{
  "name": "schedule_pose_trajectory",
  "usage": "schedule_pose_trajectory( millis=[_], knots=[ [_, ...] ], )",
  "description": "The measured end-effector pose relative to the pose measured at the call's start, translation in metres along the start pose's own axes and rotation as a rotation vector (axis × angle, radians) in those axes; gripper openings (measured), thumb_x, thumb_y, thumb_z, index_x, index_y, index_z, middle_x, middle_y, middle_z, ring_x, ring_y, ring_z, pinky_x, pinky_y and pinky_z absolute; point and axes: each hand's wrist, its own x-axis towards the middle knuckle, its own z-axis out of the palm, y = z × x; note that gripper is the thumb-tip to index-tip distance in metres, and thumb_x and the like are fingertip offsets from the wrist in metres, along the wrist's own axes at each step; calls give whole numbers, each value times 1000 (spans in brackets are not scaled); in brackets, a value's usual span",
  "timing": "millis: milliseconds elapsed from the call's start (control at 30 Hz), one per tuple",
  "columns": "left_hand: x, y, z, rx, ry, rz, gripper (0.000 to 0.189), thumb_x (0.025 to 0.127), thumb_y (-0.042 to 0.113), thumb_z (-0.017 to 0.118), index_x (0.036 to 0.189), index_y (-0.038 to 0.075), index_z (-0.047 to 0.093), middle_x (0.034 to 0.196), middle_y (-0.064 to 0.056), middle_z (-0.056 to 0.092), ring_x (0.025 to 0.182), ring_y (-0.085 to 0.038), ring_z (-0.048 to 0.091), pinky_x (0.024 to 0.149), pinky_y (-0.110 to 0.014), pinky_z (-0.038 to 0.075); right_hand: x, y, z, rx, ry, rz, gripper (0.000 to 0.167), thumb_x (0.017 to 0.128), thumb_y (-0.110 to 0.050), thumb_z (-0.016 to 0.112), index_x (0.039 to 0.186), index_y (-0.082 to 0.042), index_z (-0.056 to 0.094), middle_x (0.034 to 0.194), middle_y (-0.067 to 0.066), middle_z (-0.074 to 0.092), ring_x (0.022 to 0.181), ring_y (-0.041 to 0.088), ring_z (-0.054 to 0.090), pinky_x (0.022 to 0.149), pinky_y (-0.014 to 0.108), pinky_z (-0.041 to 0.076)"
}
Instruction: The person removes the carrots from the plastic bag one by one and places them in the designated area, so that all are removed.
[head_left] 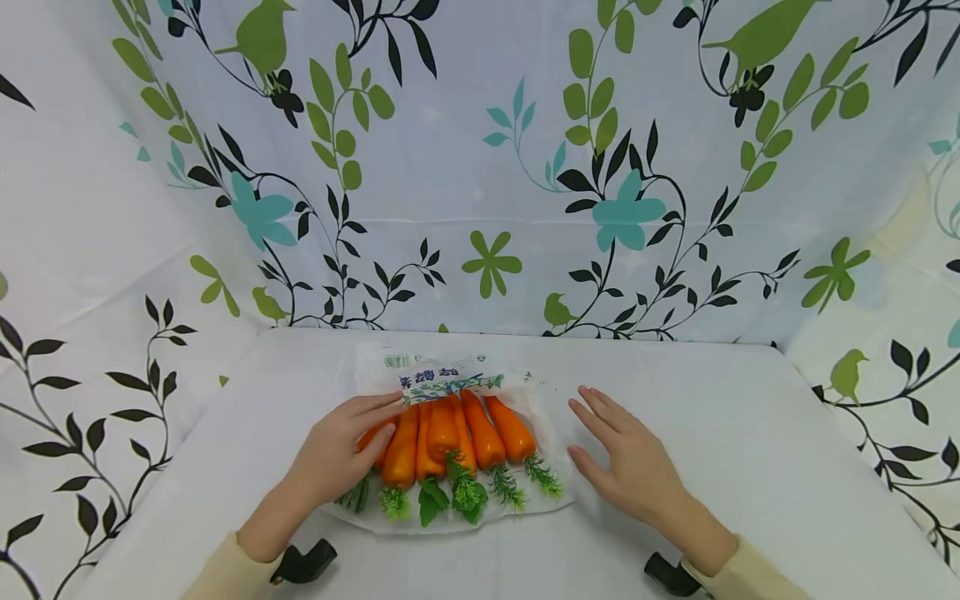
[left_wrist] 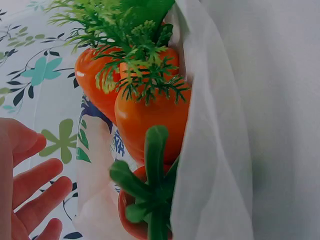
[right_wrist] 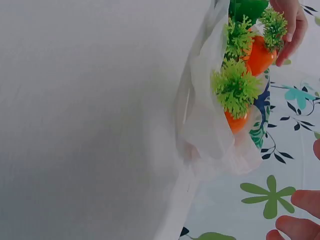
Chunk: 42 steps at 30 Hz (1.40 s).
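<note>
Several orange toy carrots with green tops lie side by side on a white plastic bag. Different leaves stick out at their near ends, such as a feathery light green top and a thick dark green stem. My left hand hovers over the left end of the row with its fingers extended, and partly hides the leftmost carrot. To the right of the bag is my right hand, fingers spread and holding nothing.
Everything lies on a white table. Behind it hangs a white curtain printed with leaves, birds and flowers. Blue and green print marks the bag's far end. A black wrist device sits at the left cuff.
</note>
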Motion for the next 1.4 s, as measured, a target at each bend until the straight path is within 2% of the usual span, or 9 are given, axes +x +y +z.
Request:
schedule_pose_trajectory(
  millis=[233, 400, 467, 667, 800, 933, 1067, 1333, 1400],
  knots=[
    [-6, -12, -2, -154, 46, -143, 28, 94, 6, 67, 121, 11, 72, 128, 0, 66, 120, -23, 59, 96, -46, 48, 6, -10, 7, 135, -47, 97, 58, 94, -36, 67, 146, -13, 53, 152, 4, 46, 136, 28, 45, 102, 52, 44],
    [-8, -18, -4, -213, 64, -232, 26, 95, 7, 66, 120, 10, 72, 125, 1, 68, 119, -24, 60, 100, -24, 43, 14, -20, 10, 236, -74, 130, 55, 95, -34, 65, 145, -13, 54, 148, 5, 50, 134, 28, 48, 103, 52, 42],
    [-9, -21, -6, -219, 67, -262, 25, 96, 8, 66, 120, 11, 72, 125, 0, 68, 120, -24, 59, 101, -21, 41, 17, -23, 12, 272, -82, 134, 54, 96, -32, 65, 145, -13, 54, 147, 6, 51, 133, 28, 48, 104, 52, 42],
    [-15, -29, -10, -244, 58, -318, 20, 97, 13, 66, 115, 12, 73, 126, -2, 67, 124, -27, 56, 98, -54, 44, 25, -30, 17, 402, -82, 130, 50, 97, -27, 63, 144, -11, 54, 144, 3, 55, 132, 26, 50, 105, 49, 41],
    [-21, -34, -12, -278, 46, -347, 19, 98, 13, 65, 115, 12, 73, 126, -2, 67, 123, -27, 55, 94, -58, 47, 31, -35, 20, 481, -101, 152, 47, 99, -28, 62, 143, -12, 56, 143, 0, 55, 132, 23, 50, 106, 47, 40],
    [-27, -40, -15, -301, 20, -372, 20, 98, 15, 65, 117, 13, 73, 127, -1, 67, 121, -16, 56, 92, -43, 52, 37, -40, 24, 523, -120, 169, 45, 99, -29, 62, 141, -13, 58, 141, -2, 57, 131, 23, 51, 105, 48, 41],
    [-31, -44, -17, -340, -20, -388, 23, 98, 16, 66, 120, 14, 72, 127, -1, 67, 115, -2, 56, 89, -23, 50, 44, -45, 27, 558, -133, 170, 43, 99, -26, 62, 141, -15, 59, 139, 0, 58, 128, 25, 54, 103, 51, 43],
    [-37, -48, -18, -381, -81, -428, 21, 95, 16, 70, 116, 13, 73, 128, -4, 66, 115, -6, 57, 87, -27, 52, 55, -53, 37, 632, -184, 187, 43, 98, -20, 62, 141, -18, 59, 138, 1, 60, 120, 27, 60, 94, 52, 49],
    [-38, -50, -18, -387, -104, -448, 20, 95, 17, 70, 114, 13, 73, 128, -6, 66, 113, -6, 58, 87, -26, 52, 58, -56, 38, 644, -198, 187, 43, 98, -20, 62, 141, -16, 59, 138, 1, 60, 105, 25, 64, 87, 46, 52]
  ],
)
